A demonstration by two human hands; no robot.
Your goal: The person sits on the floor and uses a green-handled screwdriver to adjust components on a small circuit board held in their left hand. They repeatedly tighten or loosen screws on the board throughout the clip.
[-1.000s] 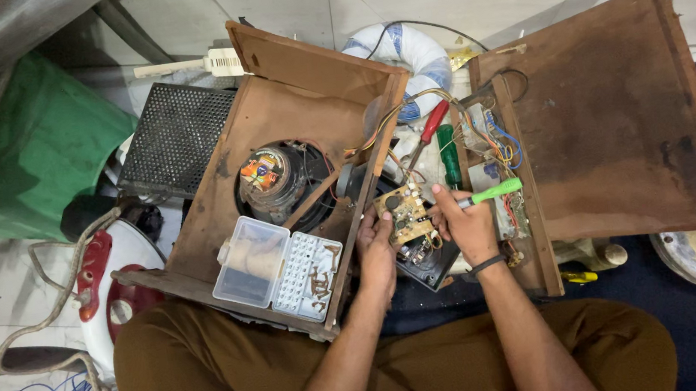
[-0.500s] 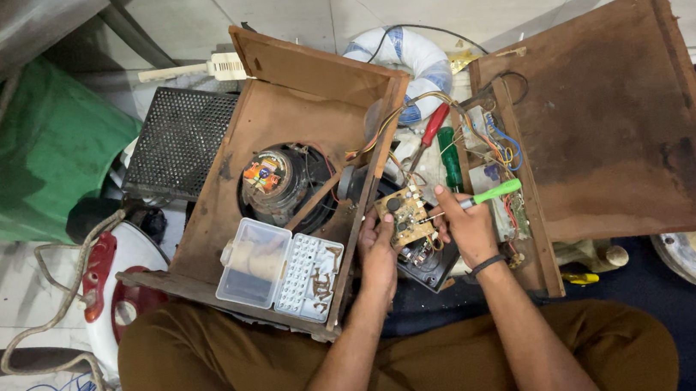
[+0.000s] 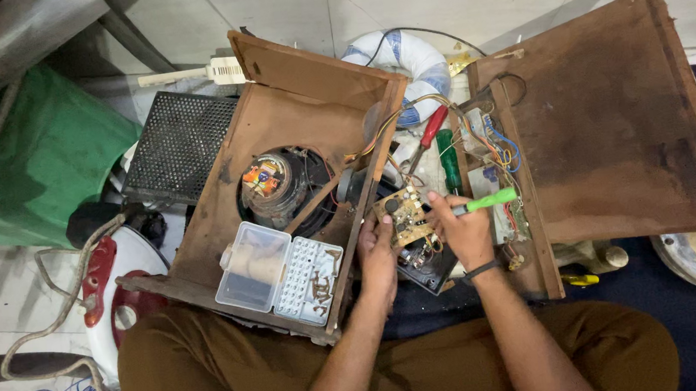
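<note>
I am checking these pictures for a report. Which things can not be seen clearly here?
- Head view: the tip of the green-handled tool is too small to tell where it meets the circuit board.
- Right hand covers the board's right edge.
- Left hand hides what lies under it.
- Screws in the clear plastic box are too small to tell apart.

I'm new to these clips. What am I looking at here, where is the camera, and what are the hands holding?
There is no machine: a person sits on the floor, filmed by a camera on their head looking down. The left hand steadies a small circuit board. The right hand holds a green-handled tool with its tip at the board. To the left lies an open wooden box with a speaker inside and a clear parts case on it. To the right lies a wooden panel.
</note>
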